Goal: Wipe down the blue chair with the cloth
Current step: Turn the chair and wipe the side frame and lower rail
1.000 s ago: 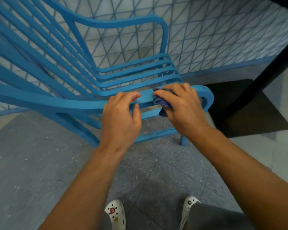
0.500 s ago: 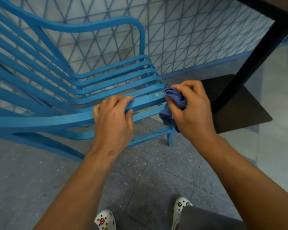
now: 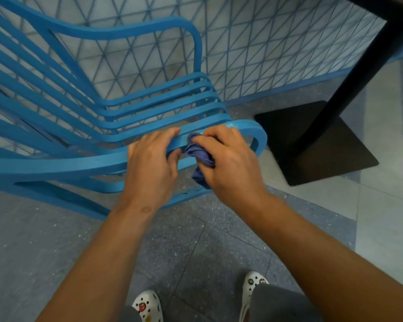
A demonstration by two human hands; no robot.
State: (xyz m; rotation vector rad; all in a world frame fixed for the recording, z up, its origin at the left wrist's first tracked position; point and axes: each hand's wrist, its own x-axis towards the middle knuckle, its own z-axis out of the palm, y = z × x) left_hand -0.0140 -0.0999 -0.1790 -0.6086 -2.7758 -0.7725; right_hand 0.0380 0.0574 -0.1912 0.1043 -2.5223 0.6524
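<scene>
both hands meet on the chair [image 3: 84, 162] armrest near its curled front end. right hand [image 3: 230, 163] grips a bunched cloth [image 3: 199, 154], fingers curled round it, apparently pressed to the rail. left hand [image 3: 153, 165] just beside it clasps the rail. black table base [image 3: 312, 140] stands right.

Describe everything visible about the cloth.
The cloth is a small, soft-looking blue-purple rag, bunched and creased. The right hand grips it, fingers curled over it, and presses its upper part against the near armrest of the blue chair, beside the left hand holding that armrest. A loose end hangs below the rail. Most of it is hidden under the fingers.
</scene>
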